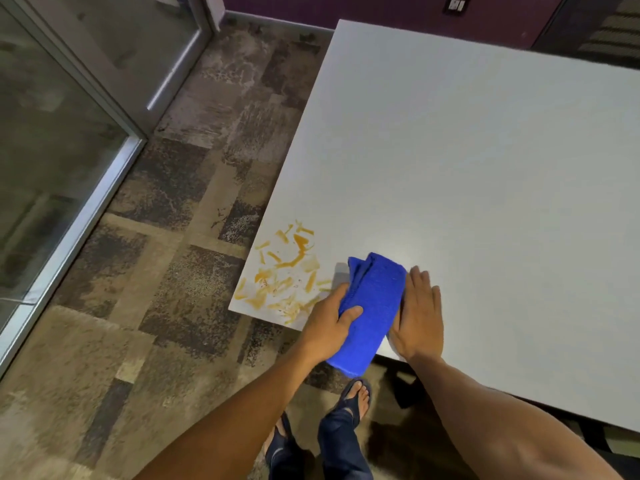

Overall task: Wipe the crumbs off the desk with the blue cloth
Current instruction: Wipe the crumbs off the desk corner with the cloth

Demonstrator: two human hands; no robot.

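A folded blue cloth lies at the near edge of the white desk, its lower end hanging past the edge. My left hand grips the cloth's left side, thumb on top. My right hand rests flat on the desk, fingers spread, pressed against the cloth's right side. Several orange-yellow crumbs and smears are scattered on the desk's near left corner, just left of the cloth.
Patterned carpet lies left of and below the desk. A glass partition with a metal frame stands at the left. My feet in sandals stand under the desk's near edge. A purple wall runs behind.
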